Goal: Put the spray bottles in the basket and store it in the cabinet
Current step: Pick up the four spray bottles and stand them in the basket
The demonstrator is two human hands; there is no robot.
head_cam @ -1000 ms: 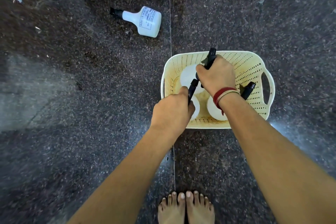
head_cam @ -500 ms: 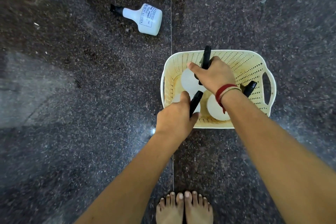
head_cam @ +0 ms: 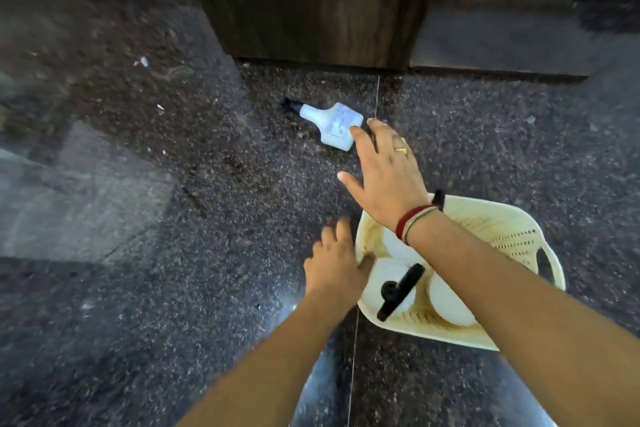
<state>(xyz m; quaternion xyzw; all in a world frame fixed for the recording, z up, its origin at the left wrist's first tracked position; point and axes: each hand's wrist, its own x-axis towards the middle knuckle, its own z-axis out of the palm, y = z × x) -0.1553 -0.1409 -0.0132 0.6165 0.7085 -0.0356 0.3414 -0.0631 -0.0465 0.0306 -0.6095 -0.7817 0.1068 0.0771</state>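
Right fingers [head_cam: 363,135] spread, empty; near floor bottle [head_cam: 332,125]

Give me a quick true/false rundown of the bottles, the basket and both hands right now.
1. A spray bottle lies on its side on the floor. True.
2. The right hand grips that bottle. False: its fingers are spread open, reaching toward it.
3. The basket already holds spray bottles. True.
4. The left hand is holding a bottle. False: it is empty, at the basket's rim.
5. The basket sits inside the cabinet. False: it is on the floor.
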